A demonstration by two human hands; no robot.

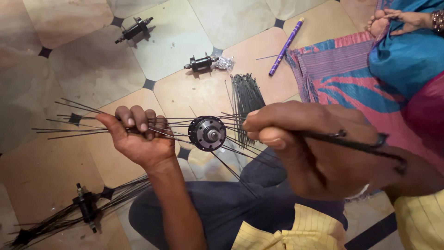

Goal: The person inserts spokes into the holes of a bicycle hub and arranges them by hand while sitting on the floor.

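Centrally, a black wheel hub [207, 133] with a silver middle is held up above the person's lap, with thin black spokes [83, 121] fanning out from it to both sides. The left hand [138, 136] is closed around a bundle of these spokes just left of the hub, fingers curled over them. The right hand [305, 148] is pinched shut on spokes just right of the hub, thumb pressed against the forefinger. On the tiled floor [92, 69] beyond, two bare hubs [201, 63] are seen, well apart, with a loose bundle of spokes [245, 95] and a purple stick [286, 46] near them. Another spoked hub [85, 208] is laid on the floor at lower left. A patterned mat [342, 74] is spread at upper right, where another person's foot [381, 23] is rested.
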